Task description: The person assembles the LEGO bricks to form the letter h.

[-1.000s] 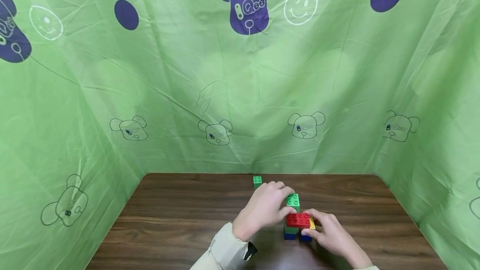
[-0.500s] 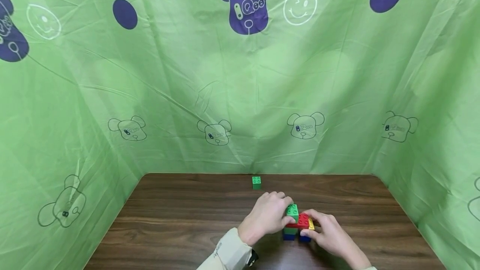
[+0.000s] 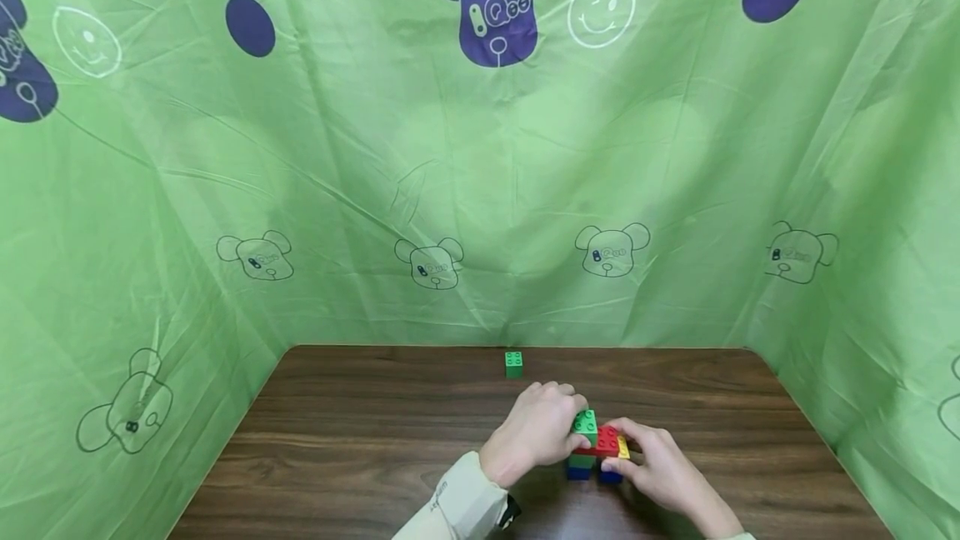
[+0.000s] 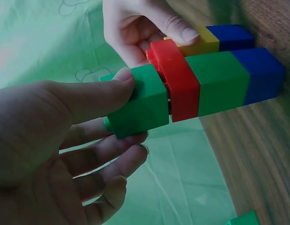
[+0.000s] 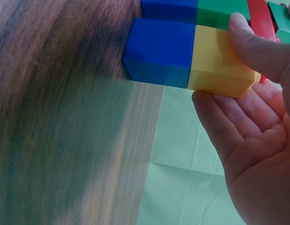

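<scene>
A small brick stack [image 3: 597,455] stands on the dark wooden table [image 3: 360,457] near its front. It has two blue bricks [image 5: 159,51] at the bottom, a green brick [image 4: 215,82] and a yellow brick [image 5: 217,61] above them, and a red brick [image 3: 606,442] across the top. My left hand [image 3: 576,433] pinches a green brick [image 4: 138,101] with thumb and fingers and holds it seated on the red brick's left end. From the right, my right hand [image 3: 619,455] grips the stack, its thumb [image 5: 253,42] on the yellow brick.
One loose green brick [image 3: 513,363] sits near the table's back edge, beyond my left hand. A green printed cloth [image 3: 480,148] walls in the table at the back and on both sides.
My left hand has lowered the green brick onto the red brick on top of the stack. My right hand has stayed on the stack.
</scene>
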Motion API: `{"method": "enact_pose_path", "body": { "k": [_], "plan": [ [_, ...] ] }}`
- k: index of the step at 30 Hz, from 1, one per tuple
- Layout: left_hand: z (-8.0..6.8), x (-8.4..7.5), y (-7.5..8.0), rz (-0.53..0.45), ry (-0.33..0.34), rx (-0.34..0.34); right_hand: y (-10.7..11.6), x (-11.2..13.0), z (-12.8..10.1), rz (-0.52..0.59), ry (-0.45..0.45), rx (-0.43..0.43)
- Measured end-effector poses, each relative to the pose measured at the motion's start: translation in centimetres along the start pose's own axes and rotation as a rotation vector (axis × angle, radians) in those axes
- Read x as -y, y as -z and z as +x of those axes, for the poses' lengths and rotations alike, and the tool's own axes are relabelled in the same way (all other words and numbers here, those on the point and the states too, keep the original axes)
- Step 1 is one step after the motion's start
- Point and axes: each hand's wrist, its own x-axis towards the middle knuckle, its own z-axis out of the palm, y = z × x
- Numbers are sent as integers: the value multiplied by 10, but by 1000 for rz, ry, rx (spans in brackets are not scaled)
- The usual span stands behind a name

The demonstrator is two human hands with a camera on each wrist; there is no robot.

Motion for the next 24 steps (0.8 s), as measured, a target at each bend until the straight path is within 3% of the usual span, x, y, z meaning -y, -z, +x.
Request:
{"method": "enact_pose_path", "body": {
  "k": [6, 15, 24],
  "plan": [
    [2, -5, 3, 23, 19, 37, 0, 0, 0, 28, -43, 28],
    [4, -7, 5, 5, 36, 77, 1, 1, -1, 14, -33, 30],
    [15, -11, 10, 46, 65, 160, 0, 0, -1, 22, -40, 21]
  ]
}}
